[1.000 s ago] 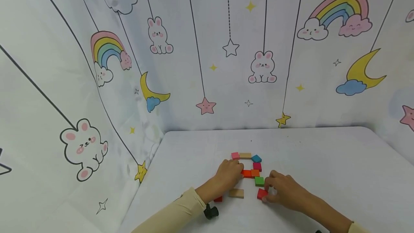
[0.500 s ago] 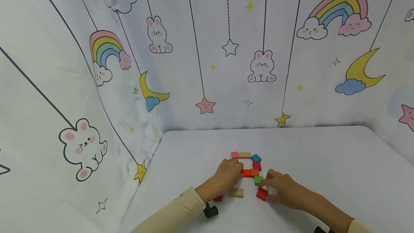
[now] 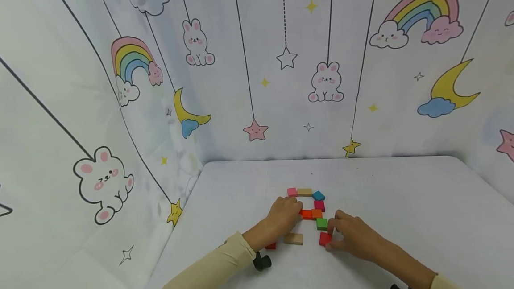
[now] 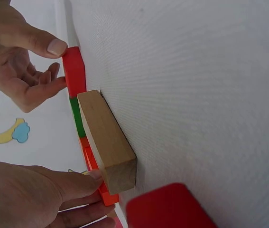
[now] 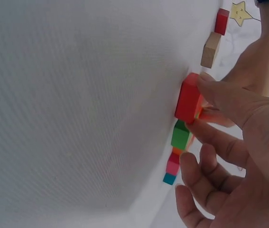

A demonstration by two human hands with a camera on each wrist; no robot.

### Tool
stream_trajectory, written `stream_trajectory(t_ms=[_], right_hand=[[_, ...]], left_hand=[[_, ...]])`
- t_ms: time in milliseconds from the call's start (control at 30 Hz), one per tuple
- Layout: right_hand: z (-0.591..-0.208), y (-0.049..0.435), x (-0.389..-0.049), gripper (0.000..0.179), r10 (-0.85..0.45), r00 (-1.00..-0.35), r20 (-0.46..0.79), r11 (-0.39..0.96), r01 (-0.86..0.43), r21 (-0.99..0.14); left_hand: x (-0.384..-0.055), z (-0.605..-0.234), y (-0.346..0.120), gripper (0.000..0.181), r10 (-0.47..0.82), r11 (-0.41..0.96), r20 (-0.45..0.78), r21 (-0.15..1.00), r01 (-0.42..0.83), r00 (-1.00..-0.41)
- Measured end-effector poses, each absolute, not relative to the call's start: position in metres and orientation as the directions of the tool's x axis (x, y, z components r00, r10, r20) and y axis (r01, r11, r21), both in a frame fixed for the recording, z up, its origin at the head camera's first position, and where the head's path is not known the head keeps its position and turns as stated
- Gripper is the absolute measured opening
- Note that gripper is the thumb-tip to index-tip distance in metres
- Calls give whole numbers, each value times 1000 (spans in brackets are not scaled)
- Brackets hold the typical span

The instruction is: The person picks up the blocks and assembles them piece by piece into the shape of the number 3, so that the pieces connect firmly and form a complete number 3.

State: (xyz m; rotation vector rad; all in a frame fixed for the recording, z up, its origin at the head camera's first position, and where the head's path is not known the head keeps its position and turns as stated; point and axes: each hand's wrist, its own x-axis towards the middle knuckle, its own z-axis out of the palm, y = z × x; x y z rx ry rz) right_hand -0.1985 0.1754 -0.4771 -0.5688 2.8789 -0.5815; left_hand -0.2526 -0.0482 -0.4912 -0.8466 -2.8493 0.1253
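My right hand (image 3: 355, 235) pinches a red block (image 3: 325, 239) between thumb and index finger; the other fingers are loosely bent in the right wrist view. Just beyond that block lies a green block (image 3: 322, 224). My left hand (image 3: 283, 215) holds the left end of a red-orange block (image 3: 306, 214), thumb on one side and fingers on the other in the left wrist view. An orange block (image 3: 317, 213) adjoins it on the right. From there a crimson block (image 3: 319, 205), a blue block (image 3: 318, 196), a plain wooden block (image 3: 304, 192) and a pink block (image 3: 292, 192) curve away to the back.
Nearer me, a second plain wooden block (image 3: 293, 238) lies on the white table (image 3: 401, 200). Another red block (image 3: 271, 245) is partly hidden under my left forearm. A black device (image 3: 262, 262) shows at the left wrist. A patterned curtain (image 3: 225, 79) stands behind.
Half a second ago my right index finger reached onto the green block and the red block sat askew. Now the finger is back and the red block is straighter. My left hand stays put.
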Motion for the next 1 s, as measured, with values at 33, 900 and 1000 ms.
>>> stream_trajectory(t_ms=[33,900,1000], right_hand=[[-477,174,-198,32,-376,-924,-74,859,-317,-401],[-483,168,-199,39,-285,-958,-25,897,-257,-360],[-483,168,-198,39,-287,-958,-16,895,-262,-362]], left_hand=[[-252,-491,-48,26,548,836,134,-127,534,-826],[-251,-492,-47,28,542,839,143,-145,524,-828],[-252,-492,-47,28,540,840,143,-143,523,-829]])
